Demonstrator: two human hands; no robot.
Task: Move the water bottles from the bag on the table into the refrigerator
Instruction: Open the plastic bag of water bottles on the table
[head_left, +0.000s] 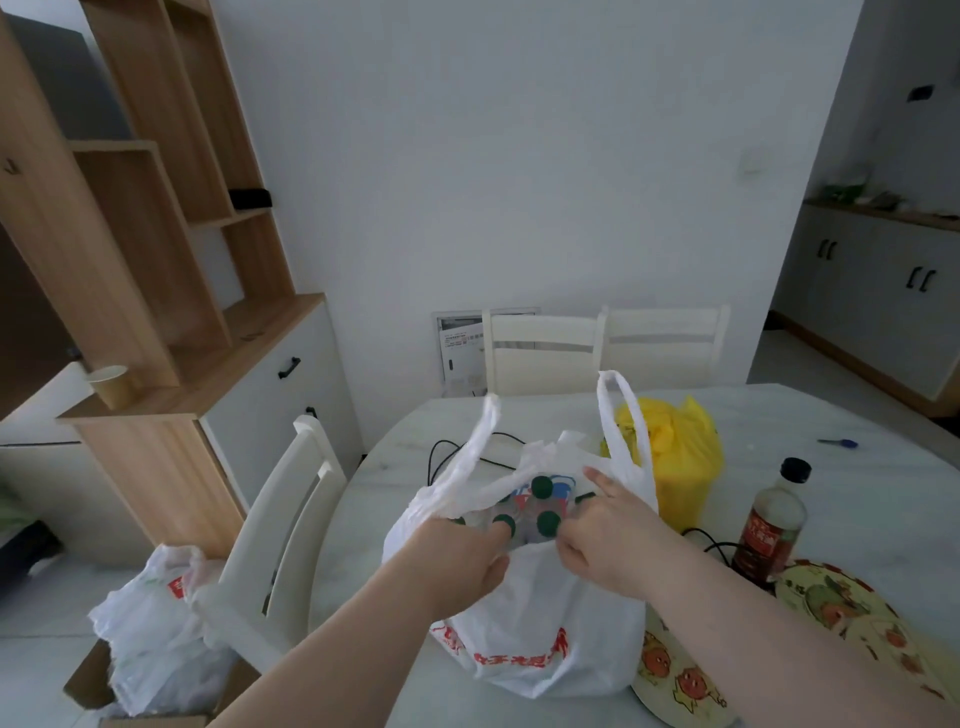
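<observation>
On the table (395, 467), your left hand (462, 551) and right hand (608, 540) each pinch the white bag (545, 623) rim, so pull it wide and grab one green-capped bottle (548, 522) standing inside by its neck.

Both hands, left (470, 553) and right (605, 540), pull open the white bag (545, 623) on the tabletop (857, 499); green-capped water bottles (545, 519) stand inside, a yellow bag (670, 457) just beyond.
</observation>
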